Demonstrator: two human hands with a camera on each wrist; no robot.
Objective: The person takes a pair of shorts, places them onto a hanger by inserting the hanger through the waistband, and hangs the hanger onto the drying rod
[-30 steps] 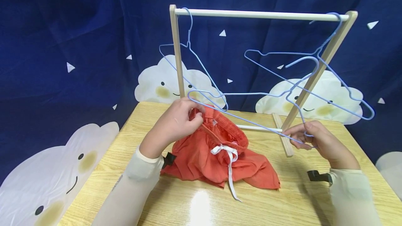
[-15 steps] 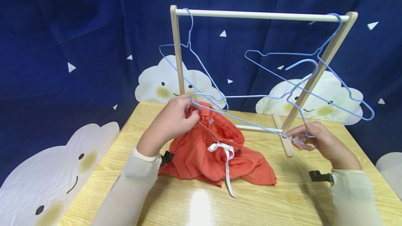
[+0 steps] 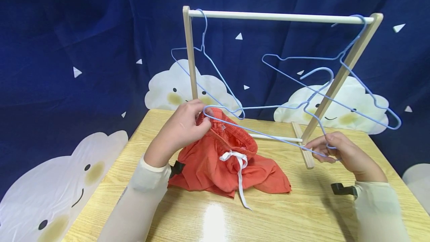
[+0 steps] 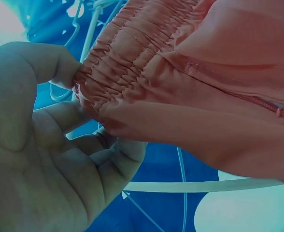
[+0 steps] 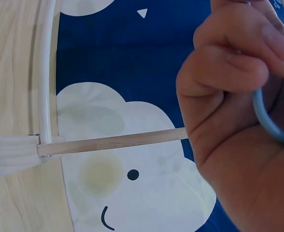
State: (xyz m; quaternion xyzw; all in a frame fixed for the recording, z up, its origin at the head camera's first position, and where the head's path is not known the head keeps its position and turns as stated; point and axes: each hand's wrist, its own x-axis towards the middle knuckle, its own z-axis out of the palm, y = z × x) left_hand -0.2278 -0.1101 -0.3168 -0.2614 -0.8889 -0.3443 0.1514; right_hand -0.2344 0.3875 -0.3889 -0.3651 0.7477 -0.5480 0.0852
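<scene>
My left hand (image 3: 183, 128) pinches the elastic waistband of red shorts (image 3: 209, 171) with a white drawstring (image 3: 240, 174). The waistband gapes toward the right, and the lower part of the shorts lies bunched on the table. In the left wrist view, thumb and fingers grip the gathered waistband (image 4: 127, 53); a zip (image 4: 258, 102) shows beside it. My right hand (image 3: 346, 154) holds a blue wire hanger (image 3: 282, 106) by its right corner, the hook pointing up. The hanger's left end is at the waistband beside my left fingers; whether it is inside cannot be told.
Behind the shorts stands a wooden rack with a white top rail (image 3: 279, 16). One blue hanger (image 3: 215, 66) hangs at its left end, another (image 3: 309, 58) at its right. A dark blue cloud-print curtain (image 3: 100, 29) backs the wooden table (image 3: 268, 219).
My left hand has drawn the shorts a little to the left. The hanger's left end has lowered to the waistband, and its hook has dipped slightly left and down.
</scene>
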